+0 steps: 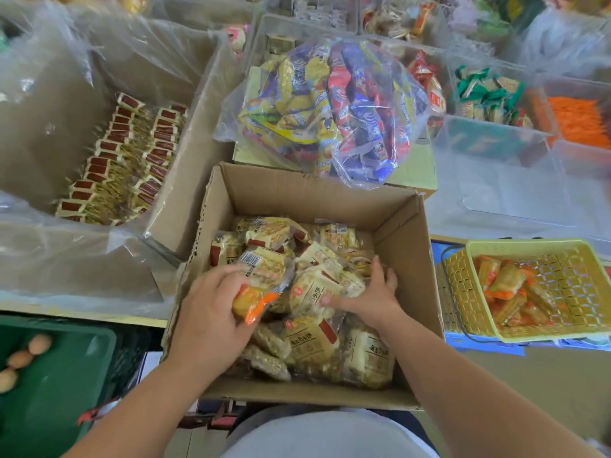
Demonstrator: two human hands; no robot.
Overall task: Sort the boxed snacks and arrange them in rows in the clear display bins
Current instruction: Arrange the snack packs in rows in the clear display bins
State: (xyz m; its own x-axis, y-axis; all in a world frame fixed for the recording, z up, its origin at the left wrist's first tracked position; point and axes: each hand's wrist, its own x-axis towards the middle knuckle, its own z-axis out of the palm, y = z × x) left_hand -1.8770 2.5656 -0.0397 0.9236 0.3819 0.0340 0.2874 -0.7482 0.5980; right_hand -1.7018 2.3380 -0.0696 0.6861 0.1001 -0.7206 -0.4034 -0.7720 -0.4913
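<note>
While both hands work inside the open cardboard box (393,223) at the near edge of the table (99,316), the left hand (211,309) has its fingers curled round an orange packet (253,304), lifted a little above the heap by the box's left wall. The right hand (372,297) lies on the loose cream packets (317,345) that fill the box. Its fingers are bent over them toward the far right corner and its thumb points left, but I cannot tell whether it has actually taken hold of one. At the table's left edge stands a clear display bin (172,206) lined with plastic film, and red-and-gold packets (122,153) stand inside it in two tidy rows, running from its near left corner toward the far right. Just behind the box, a clear bag of mixed snacks (334,107) in yellow, red and blue rests on a second carton. Toward the right edge a yellow basket (463,292) holds orange-ended packets piled loosely. Below the table's near left corner, a green crate (76,375) has a few eggs (21,358) in it.
</note>
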